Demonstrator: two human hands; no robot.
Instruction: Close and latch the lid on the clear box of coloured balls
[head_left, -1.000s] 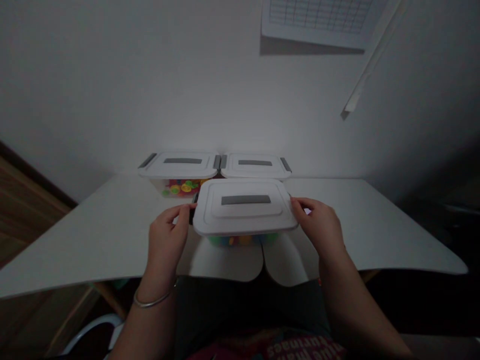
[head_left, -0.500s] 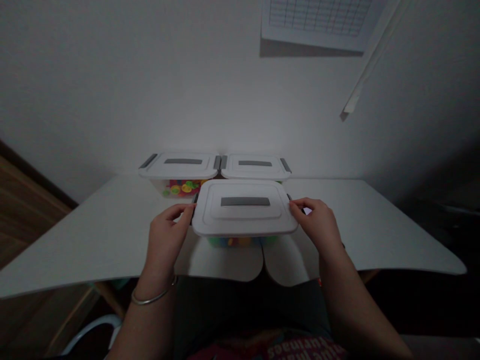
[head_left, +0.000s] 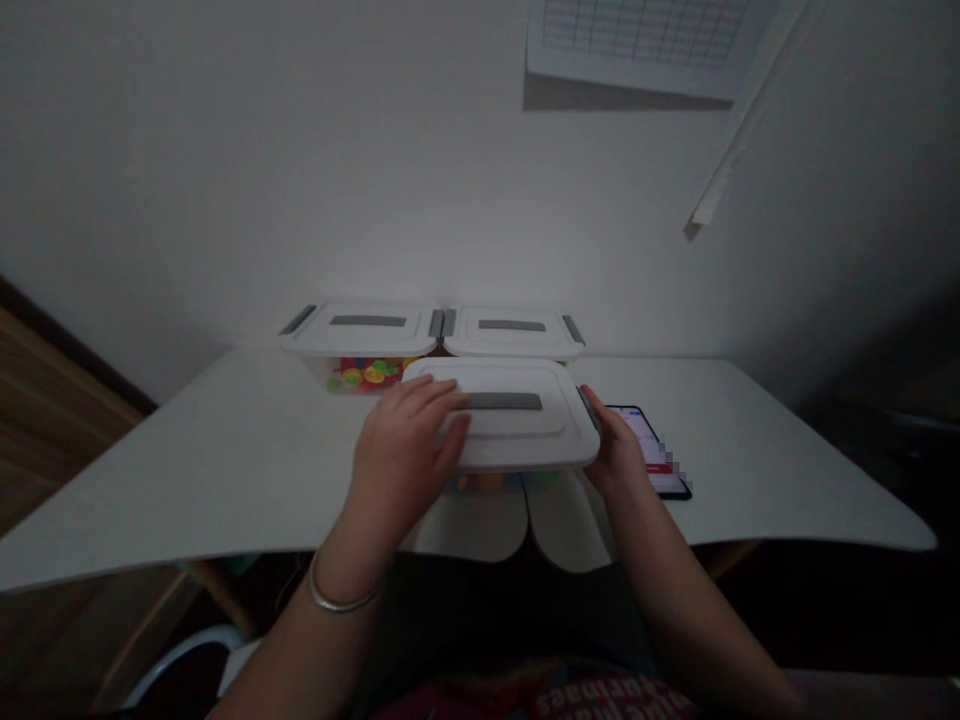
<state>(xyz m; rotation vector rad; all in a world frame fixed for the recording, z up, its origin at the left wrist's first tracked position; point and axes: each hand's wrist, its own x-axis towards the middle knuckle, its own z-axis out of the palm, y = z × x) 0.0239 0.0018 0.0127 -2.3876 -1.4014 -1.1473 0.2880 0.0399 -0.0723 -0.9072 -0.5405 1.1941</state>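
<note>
A clear storage box with a white lid (head_left: 517, 432) and a grey handle strip stands in front of me, with colourful pieces showing dimly through its front. My left hand (head_left: 409, 445) lies over the left part of the lid, fingers stretched toward the handle strip and thumb apart. It covers the left end of the strip and the left latch. At the box's right side, my right hand (head_left: 616, 450) grips the edge by the grey latch (head_left: 589, 408), fingers along it; part of this grip is hidden below the lid.
Two more lidded boxes, a left one (head_left: 367, 328) with colourful pieces inside and a right one (head_left: 514, 332), stand against the wall. A phone (head_left: 656, 465) lies right of my right hand on the white table (head_left: 765, 470). A seam runs through the table's front edge.
My left hand has moved from the left latch rightward onto the lid. My right hand has shifted lower along the box's right side, uncovering the phone.
</note>
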